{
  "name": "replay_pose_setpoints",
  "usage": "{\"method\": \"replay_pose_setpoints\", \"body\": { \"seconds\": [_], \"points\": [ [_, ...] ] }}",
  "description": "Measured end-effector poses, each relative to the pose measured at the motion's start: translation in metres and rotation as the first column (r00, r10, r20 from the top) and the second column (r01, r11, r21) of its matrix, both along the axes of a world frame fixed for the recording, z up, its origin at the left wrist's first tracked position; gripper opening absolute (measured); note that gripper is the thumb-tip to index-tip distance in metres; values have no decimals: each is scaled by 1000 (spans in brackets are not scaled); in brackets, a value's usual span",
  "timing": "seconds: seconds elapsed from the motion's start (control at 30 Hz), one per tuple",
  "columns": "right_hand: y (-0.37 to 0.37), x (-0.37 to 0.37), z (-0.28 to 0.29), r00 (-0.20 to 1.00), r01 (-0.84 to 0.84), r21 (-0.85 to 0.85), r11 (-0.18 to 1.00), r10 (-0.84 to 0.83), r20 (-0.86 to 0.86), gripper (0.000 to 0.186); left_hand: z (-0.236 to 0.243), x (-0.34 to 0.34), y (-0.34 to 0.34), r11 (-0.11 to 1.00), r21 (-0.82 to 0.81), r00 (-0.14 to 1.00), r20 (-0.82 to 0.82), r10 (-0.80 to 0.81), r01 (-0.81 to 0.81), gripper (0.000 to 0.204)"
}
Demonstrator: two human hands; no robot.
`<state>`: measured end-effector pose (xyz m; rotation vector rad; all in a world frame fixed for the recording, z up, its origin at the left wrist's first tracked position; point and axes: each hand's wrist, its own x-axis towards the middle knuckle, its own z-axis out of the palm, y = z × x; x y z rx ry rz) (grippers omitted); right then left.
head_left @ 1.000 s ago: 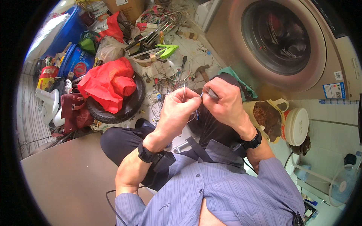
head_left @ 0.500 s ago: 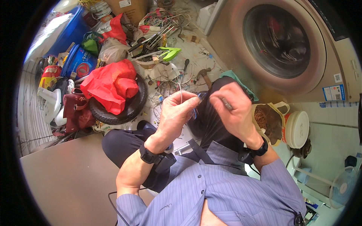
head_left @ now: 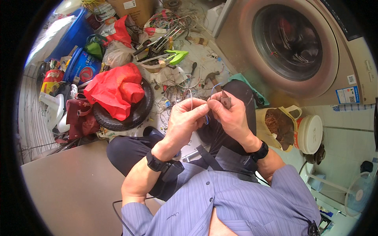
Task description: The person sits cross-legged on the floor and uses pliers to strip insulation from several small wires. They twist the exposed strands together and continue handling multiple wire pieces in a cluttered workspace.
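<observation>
On the washer (head_left: 240,51), a blue-and-white label (head_left: 347,95) is stuck near the front's edge, with a square code (head_left: 351,80) set beside it. A white tag (head_left: 129,4) is borne by the carton (head_left: 141,13). Lettering is printed on the blue bucket (head_left: 75,70) and maroon bag (head_left: 80,122); the shirt (head_left: 244,196) is marked with dark script (head_left: 172,216).

floor (head_left: 205,53): pale, littered; washing machine (head_left: 291,51): upper right; panel (head_left: 75,183): smooth, brownish, lower left; light: bright

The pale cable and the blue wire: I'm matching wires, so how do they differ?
The pale cable is whitish; the blue wire is light blue. The cable rises from the left hand, the wire at the right hand. The cable's top bends leftward; the wire arcs rightward. Both are thin and curved.
</observation>
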<state>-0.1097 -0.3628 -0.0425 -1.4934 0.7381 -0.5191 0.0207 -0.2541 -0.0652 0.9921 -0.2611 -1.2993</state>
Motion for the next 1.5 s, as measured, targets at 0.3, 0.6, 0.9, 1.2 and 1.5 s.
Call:
{"method": "replay_pose_setpoints", "body": {
  "seconds": [0.3,0.6,0.9,1.2,1.5],
  "points": [
    [2,-5,-3,999,43,70,997,-42,-18,15,0,10,5,996,-89,985,-171,14,-30,10],
    [-33,-17,-1,957,286,-8,958,-286,52,16,5,41,15,969,-225,968,-248,43,-101,9],
    [-79,-60,10,777,338,415,845,-499,383,10,-11,73,30,971,-184,967,-233,106,-150,11],
    [-89,-95,0,813,200,476,856,-416,407,9,-21,83,41,990,-137,996,-83,-43,31,8],
    [-82,-122,1,947,195,-79,978,-209,-242,16,-6,94,47,985,152,969,221,-109,76,11]
  ]
}}
